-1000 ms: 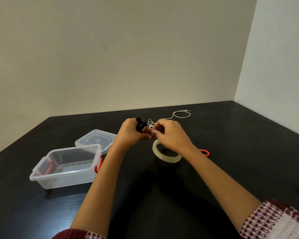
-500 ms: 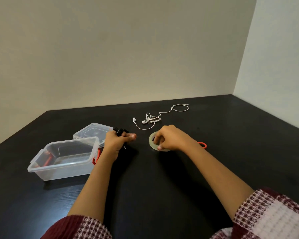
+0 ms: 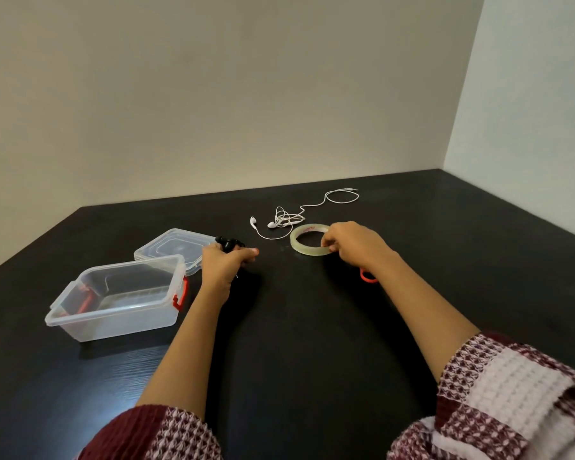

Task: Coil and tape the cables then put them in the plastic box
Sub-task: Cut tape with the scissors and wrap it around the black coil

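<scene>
Clear plastic box (image 3: 113,297) sits open on the black desk (image 3: 296,343), red latch (image 3: 179,295) on its right end. Inside, at the left end, something red shows through the wall; cannot tell what it is. Otherwise the box floor looks bare. Its clear lid (image 3: 173,249) lies flat on the desk just behind the box, touching or nearly touching its back right corner.

Taking the tape roll (image 3: 307,240) as landmark: it lies flat on the desk, ring upward. Just behind it and slightly left is a tangled white earphone cable (image 3: 286,220), earbuds trailing to the left and the plug end running back and to the right. A small red loop (image 3: 367,276) lies near and to the front right of the roll, partly hidden by the right forearm. Nothing lies on the desk between the roll and the box apart from the left hand.

Left hand (image 3: 221,265), well left of the roll and just right of the lid, fingers (image 3: 248,259) closed around a coiled black cable (image 3: 228,244), which sticks out above the fist. Right hand (image 3: 352,245) rests on the roll's right rim, fingers pinching it.
</scene>
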